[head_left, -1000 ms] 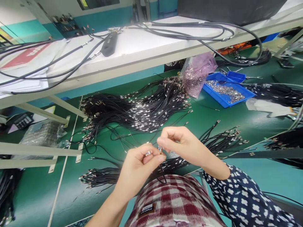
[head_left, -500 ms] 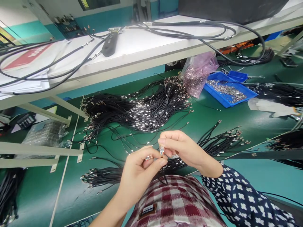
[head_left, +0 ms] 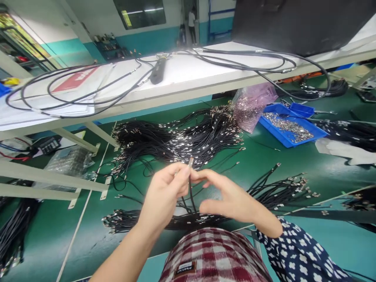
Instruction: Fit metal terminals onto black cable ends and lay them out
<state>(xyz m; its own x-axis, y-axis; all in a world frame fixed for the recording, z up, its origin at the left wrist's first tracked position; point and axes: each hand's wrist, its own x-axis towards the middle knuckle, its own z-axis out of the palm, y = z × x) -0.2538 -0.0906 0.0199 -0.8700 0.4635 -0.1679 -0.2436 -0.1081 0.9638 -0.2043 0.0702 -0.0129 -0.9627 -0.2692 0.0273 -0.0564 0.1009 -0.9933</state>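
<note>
My left hand pinches a black cable between thumb and fingers. The cable's metal-tipped end points up past the fingertips, and its lower part runs down towards the bundle below. My right hand is just to the right, its thumb spread away from the fingers. Those fingertips reach the cable's side near the left thumb; whether they touch it I cannot tell. Beneath both hands a bundle of black cables with metal ends lies along the table's near edge. Another cable bundle fans out beyond my right wrist.
A large heap of black cables lies on the green table. Behind it are a pink bag of small metal parts and a blue tray. A white shelf with looped cables and a black-handled tool crosses above.
My right hand has opened from a pinch, its thumb moving away. The left hand has turned and now holds the cable end upward. The view has tilted up slightly.
</note>
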